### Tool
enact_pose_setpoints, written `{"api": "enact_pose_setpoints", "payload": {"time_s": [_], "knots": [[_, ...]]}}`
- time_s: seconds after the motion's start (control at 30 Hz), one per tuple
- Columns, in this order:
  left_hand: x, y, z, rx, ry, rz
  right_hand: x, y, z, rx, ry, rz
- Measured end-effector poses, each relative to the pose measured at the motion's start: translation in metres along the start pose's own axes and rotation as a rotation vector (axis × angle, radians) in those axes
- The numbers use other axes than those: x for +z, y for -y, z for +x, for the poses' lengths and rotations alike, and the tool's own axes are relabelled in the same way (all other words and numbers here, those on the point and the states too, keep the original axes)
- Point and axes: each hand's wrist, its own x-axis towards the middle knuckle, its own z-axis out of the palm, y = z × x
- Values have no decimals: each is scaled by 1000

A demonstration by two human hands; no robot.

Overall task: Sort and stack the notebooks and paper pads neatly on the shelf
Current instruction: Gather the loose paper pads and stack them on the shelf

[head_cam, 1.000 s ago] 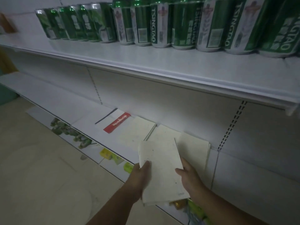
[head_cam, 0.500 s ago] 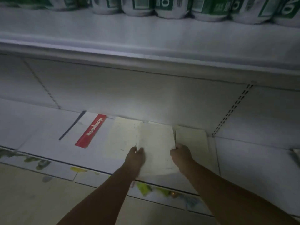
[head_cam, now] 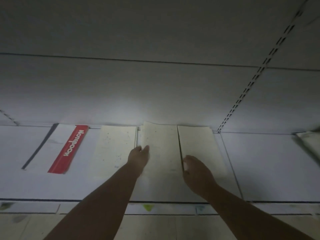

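Three cream paper pads lie side by side on the white shelf (head_cam: 259,161), pushed against its back wall. The middle pad (head_cam: 161,149) sits between my hands. My left hand (head_cam: 138,158) pinches its left edge with thumb and fingers. My right hand (head_cam: 195,170) grips its right edge, resting partly on the right pad (head_cam: 200,144). The left pad (head_cam: 116,146) lies flat beside them, untouched. Further left lies a white notebook with a red "Notebook" band (head_cam: 69,149) and a dark spine.
A slotted upright (head_cam: 251,84) runs up the back wall at right. Another stack of paper (head_cam: 310,144) shows at the far right edge. Below the shelf lip lies a lower shelf with faint green items (head_cam: 148,207), then the tan floor.
Both hands carried the middle pad forward from mid-air and laid it on the shelf against the back wall. The view dropped, so the cans on the upper shelf left the frame.
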Motion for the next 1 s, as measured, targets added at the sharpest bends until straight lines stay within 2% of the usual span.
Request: {"api": "enact_pose_setpoints", "payload": {"time_s": [0.13,0.23,0.4,0.53,0.67,0.8,1.0], "knots": [[-7,-10,-3,102,-12,438,-4,-4,-8,-116,20,-78],[-8,-22,-16,167,-11,655,-22,-8,-14,-115,54,-113],[20,-77,-74,583,174,1016,-71,-24,-47,-47,9,-220],[61,-141,-134,863,329,1153,-119,-50,-91,52,-59,-237],[99,-183,-199,1053,381,1293,-168,-95,-148,147,-150,-215],[144,-207,-260,1154,387,1363,-211,-158,-207,208,-225,-205],[244,-237,-344,1161,357,1344,-265,-277,-295,280,-310,-206]]}}
